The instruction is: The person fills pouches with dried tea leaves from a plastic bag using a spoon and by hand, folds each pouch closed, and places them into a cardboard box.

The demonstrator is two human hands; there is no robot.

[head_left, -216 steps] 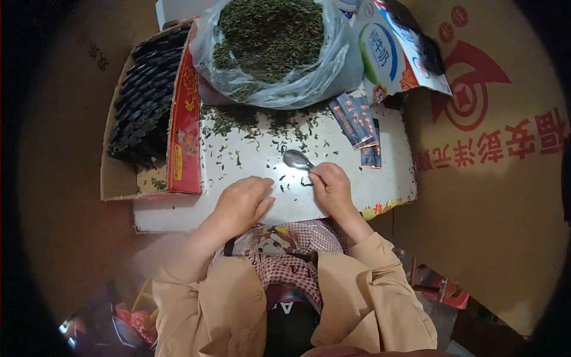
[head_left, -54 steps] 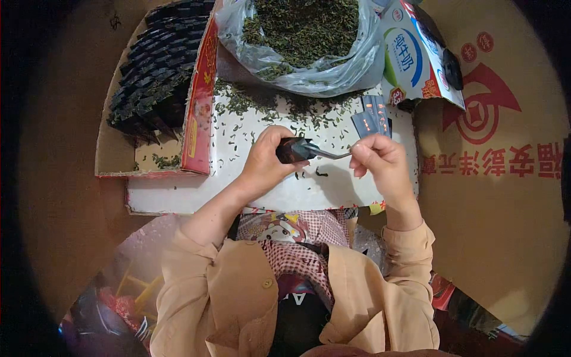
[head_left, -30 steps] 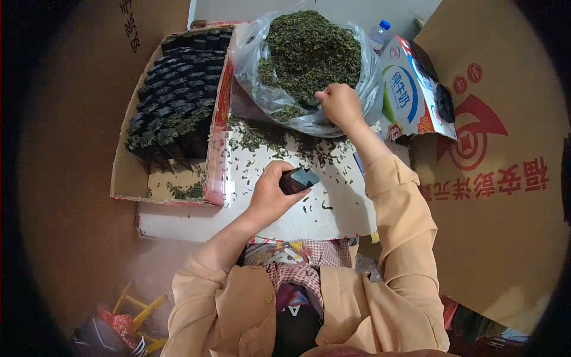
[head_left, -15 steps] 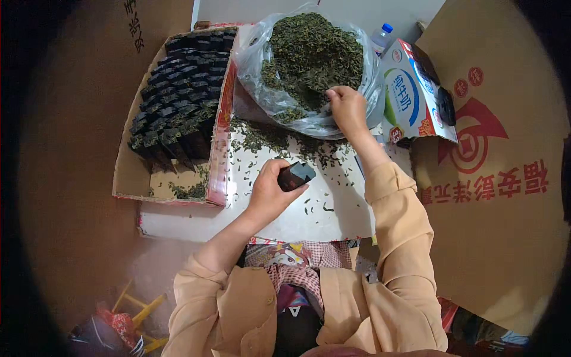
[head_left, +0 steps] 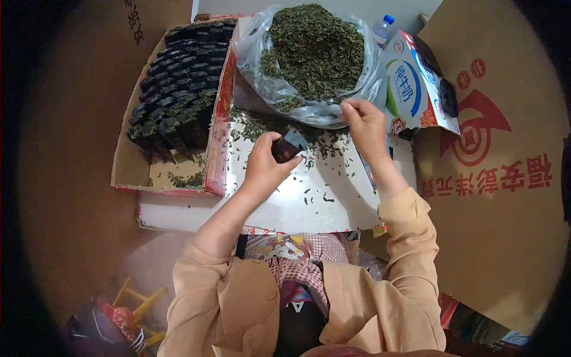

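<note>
My left hand (head_left: 264, 163) is wrapped round a small dark packet (head_left: 288, 147), its opening tilted up and to the right, above the white board (head_left: 285, 208). At the front right rim of the clear plastic bag (head_left: 256, 77), my right hand (head_left: 364, 128) pinches the spoon; its handle is barely visible, and its bowl lies against the leaves. Dried green leaves (head_left: 315, 50) are heaped in the bag. Loose leaves (head_left: 324, 152) lie scattered on the board between and beyond my hands.
To the left stands an open red-edged box (head_left: 122, 169) with rows of dark packets (head_left: 184, 77). A milk carton (head_left: 407, 89) and a blue-capped bottle (head_left: 383, 30) are at the back right. Large cardboard (head_left: 493, 226) rises on the right; dark sachets (head_left: 367, 169) lie partly behind my right forearm.
Since the earlier frames, my right hand has drawn back from the leaves to the bag's front right rim with the spoon. My left hand has raised the packet nearer the bag.
</note>
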